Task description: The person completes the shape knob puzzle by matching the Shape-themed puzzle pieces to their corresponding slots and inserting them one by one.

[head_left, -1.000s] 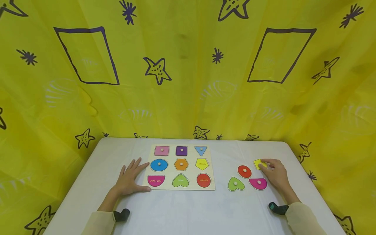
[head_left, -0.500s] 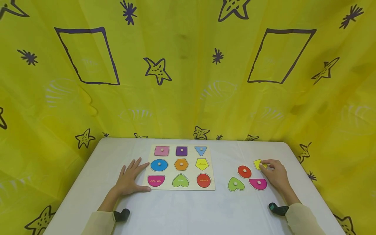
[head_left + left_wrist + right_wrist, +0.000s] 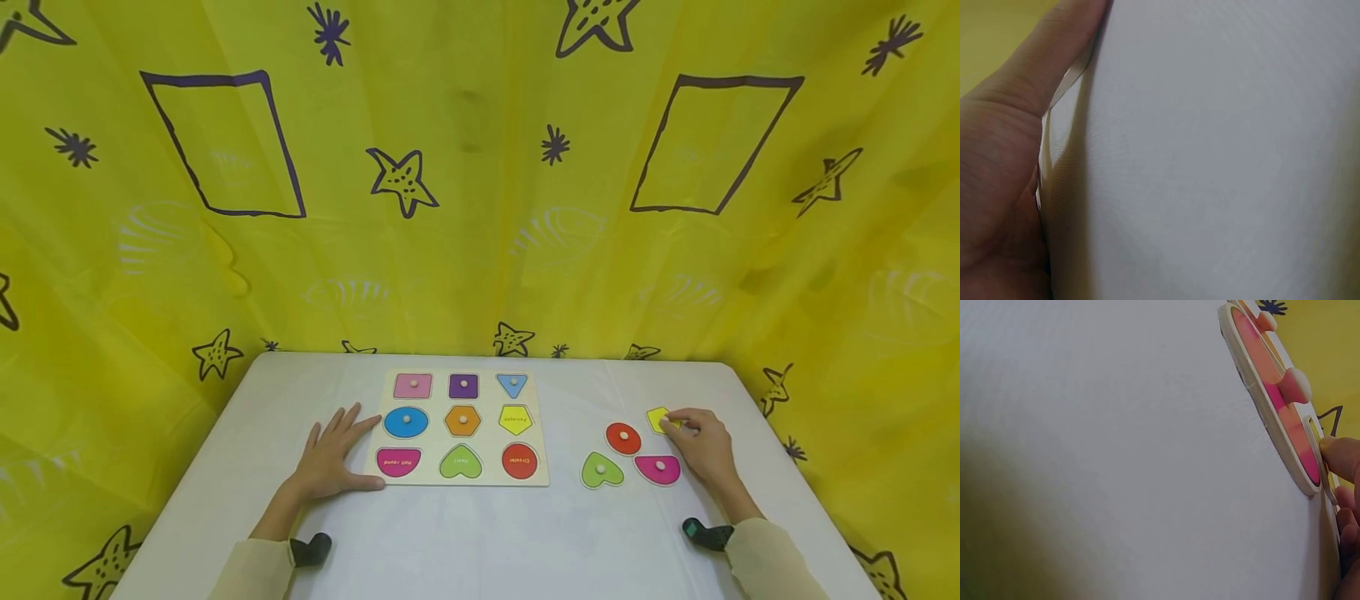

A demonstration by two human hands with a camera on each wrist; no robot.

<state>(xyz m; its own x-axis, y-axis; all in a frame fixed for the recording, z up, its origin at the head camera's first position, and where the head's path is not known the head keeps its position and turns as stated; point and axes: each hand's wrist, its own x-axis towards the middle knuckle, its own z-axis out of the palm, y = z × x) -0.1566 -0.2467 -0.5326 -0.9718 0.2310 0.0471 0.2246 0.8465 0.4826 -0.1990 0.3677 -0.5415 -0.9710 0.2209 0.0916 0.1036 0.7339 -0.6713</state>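
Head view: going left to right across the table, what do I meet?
Left hand → puzzle board → green heart piece → red circle piece → pink half-round piece → right hand.

yellow pentagon piece (image 3: 657, 419) flat on white table (image 3: 480, 533), right of puzzle board (image 3: 462, 427), just behind red circle piece (image 3: 623, 438) and pink half-round piece (image 3: 658, 468); right hand (image 3: 701, 446) fingertips pinching its knob.

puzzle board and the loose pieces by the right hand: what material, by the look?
Puzzle board: likely wood or plywood, pale unpainted edge, matte. Magenta half-round piece: probably painted wood, thick pale rim in the right wrist view, glossy colour face, small pale knob. Yellow piece: seemingly the same.
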